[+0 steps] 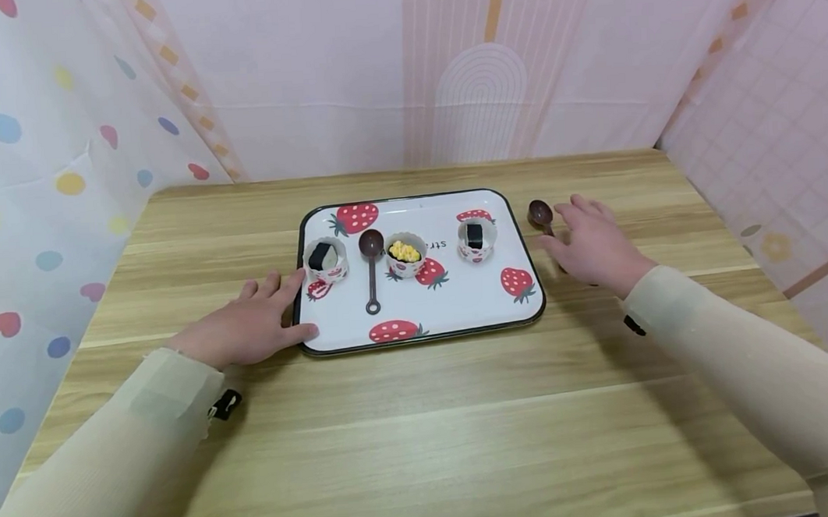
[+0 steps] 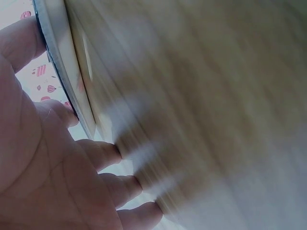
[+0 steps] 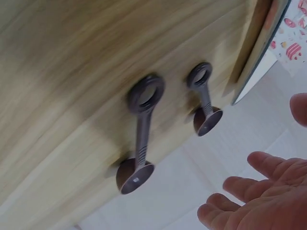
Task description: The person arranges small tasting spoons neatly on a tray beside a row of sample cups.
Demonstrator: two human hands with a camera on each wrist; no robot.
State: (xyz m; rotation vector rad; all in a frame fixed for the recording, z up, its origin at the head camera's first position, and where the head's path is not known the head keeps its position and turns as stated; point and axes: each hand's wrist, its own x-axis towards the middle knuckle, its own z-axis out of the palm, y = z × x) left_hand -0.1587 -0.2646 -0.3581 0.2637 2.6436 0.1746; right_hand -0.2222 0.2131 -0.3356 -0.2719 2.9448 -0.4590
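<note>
My left hand (image 1: pixel 249 326) lies at the left edge of a white strawberry-patterned tray (image 1: pixel 452 311), its thumb over the rim and its fingers spread. In the left wrist view, the fingertips (image 2: pixel 108 155) reach down beside the tray's edge. To the right of the tray, my right hand (image 1: pixel 599 245) hovers over the table with fingers extended and nothing held. Below it are two brown measuring spoons, a larger one (image 3: pixel 144 129) and a smaller one (image 3: pixel 204 98); in the head view the hand partly covers them, though one bowl (image 1: pixel 540 213) shows.
Another brown measuring spoon (image 1: pixel 372 272) lies on the tray. Around it stand three small paper cups: the left (image 1: pixel 335 273) and right (image 1: pixel 477 254) hold pieces wrapped in black, the middle (image 1: pixel 405 268) one with yellow topping. Patterned curtains (image 1: pixel 306 77) border the wooden table (image 1: pixel 423 430).
</note>
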